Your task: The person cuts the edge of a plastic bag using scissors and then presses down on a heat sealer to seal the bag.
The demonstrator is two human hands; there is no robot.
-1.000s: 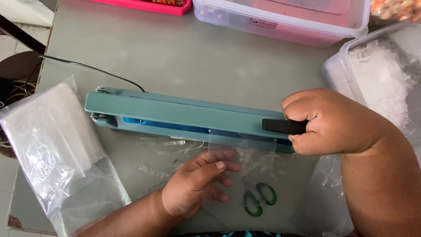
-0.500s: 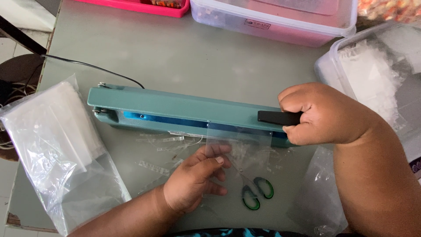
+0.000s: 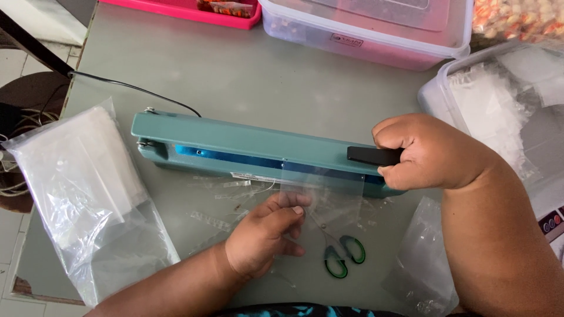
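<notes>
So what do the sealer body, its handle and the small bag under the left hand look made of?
Sealer body: probably painted metal, smooth teal with a soft sheen. Handle: looks like matte black plastic. Small bag: thin clear plastic film, see-through and creased.

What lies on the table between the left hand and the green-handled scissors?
In the head view, only clear plastic: the small bag pinned by the left hand reaches over toward the scissors, with thin trimmed strips nearby.
</notes>
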